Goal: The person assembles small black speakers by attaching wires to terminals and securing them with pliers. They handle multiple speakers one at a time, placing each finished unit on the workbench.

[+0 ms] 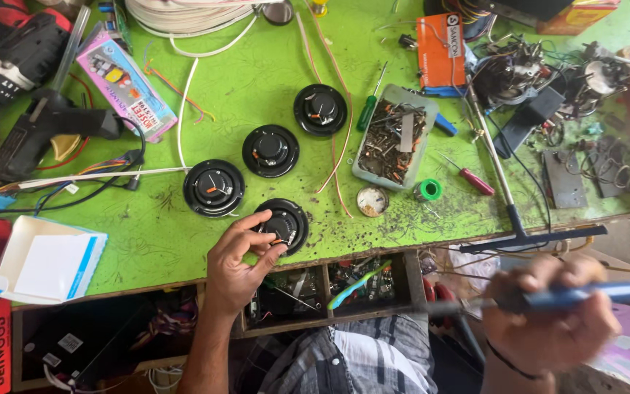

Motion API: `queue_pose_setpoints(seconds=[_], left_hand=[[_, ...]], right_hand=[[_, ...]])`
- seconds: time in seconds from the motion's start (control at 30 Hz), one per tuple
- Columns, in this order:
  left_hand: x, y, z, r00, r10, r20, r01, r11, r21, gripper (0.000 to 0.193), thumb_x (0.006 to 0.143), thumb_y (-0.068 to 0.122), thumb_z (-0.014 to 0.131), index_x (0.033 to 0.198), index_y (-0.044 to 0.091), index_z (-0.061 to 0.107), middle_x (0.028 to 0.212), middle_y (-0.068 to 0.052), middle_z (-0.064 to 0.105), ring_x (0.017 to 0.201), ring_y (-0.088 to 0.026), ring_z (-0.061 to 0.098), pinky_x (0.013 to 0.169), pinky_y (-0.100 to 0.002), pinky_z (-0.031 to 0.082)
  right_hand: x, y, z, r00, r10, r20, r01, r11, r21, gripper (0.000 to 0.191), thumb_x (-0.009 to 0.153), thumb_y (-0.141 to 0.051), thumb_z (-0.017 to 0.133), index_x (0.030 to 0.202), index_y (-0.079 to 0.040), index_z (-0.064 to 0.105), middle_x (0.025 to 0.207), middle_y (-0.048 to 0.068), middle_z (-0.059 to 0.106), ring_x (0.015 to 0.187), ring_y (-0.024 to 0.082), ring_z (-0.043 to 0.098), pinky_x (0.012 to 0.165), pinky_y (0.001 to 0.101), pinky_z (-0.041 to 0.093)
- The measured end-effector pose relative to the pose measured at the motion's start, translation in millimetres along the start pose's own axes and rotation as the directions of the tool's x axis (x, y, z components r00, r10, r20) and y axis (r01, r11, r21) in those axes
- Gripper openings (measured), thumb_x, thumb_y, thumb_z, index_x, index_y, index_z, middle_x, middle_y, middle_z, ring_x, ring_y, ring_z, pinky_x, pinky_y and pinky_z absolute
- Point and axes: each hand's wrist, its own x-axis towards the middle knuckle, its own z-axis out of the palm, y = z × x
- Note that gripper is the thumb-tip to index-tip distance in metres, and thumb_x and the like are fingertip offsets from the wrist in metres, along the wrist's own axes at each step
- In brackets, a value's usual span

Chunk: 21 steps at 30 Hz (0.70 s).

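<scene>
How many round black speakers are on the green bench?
4. One under the left hand at the near edge, one left of it, one mid-bench, one farthest back. Clutter may hide others.

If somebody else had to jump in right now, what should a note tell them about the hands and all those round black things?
Left hand: fingertips pinch at the round black speaker nearest the front edge of the green workbench.
Right hand: gripping a blue-handled soldering iron, off the bench to the right, blurred.
Things: three more round black speakers lie in a diagonal row behind the first. A clear plastic tray of small metal parts sits to their right.
Done: cannot tell which speakers are soldered.
Left: the iron has not reached the front speaker yet.
</scene>
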Motion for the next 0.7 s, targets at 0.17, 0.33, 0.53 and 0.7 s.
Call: queue_pose_setpoints(seconds=[0.17,0.33,0.53,0.7], left_hand=[[-2,-3,-1,0.999,0.048,-0.005,-0.048,0.998,0.031,0.023,0.082,0.007,0.085,0.096,0.001,0.068,0.128,-0.017,0.070,0.079,-0.013,0.075,0.067,-0.025,0.063],[-2,-1,-2,0.999,0.041,0.006,-0.041,0.998,0.043,0.023,0.082,0.007,0.086,0.096,0.001,0.068,0.127,-0.017,0.070,0.079,-0.013,0.074,0.067,-0.025,0.062],[-2,-1,-2,0.998,0.057,0.001,-0.057,0.998,0.018,0.023,0.082,0.006,0.085,0.096,0.001,0.068,0.127,-0.018,0.070,0.082,-0.014,0.076,0.067,-0.025,0.064],[-3,-3,-2,0.999,0.053,0.003,-0.053,0.998,0.019,0.022,0.082,0.006,0.085,0.096,0.001,0.068,0.127,-0.018,0.069,0.083,-0.014,0.076,0.066,-0.025,0.064]], right_hand=[[-8,-28,8,0.974,-0.108,0.200,0.113,0.994,-0.012,0.027,0.108,-0.030,0.052,0.103,-0.004,0.054,0.088,0.021,0.070,0.066,0.023,0.070,0.054,0.0298,0.052],[-12,-34,6,0.944,-0.148,0.295,0.167,0.985,-0.037,0.026,0.109,-0.028,0.054,0.105,-0.003,0.055,0.091,0.021,0.071,0.071,0.023,0.071,0.058,0.0300,0.053],[-11,-34,6,0.929,-0.157,0.335,0.192,0.979,-0.073,0.024,0.110,-0.026,0.056,0.107,-0.002,0.056,0.095,0.021,0.071,0.076,0.023,0.072,0.064,0.0303,0.056],[-10,-34,7,0.921,-0.161,0.354,0.208,0.973,-0.098,0.023,0.110,-0.024,0.058,0.108,-0.001,0.057,0.098,0.020,0.071,0.081,0.023,0.073,0.069,0.0306,0.057]])
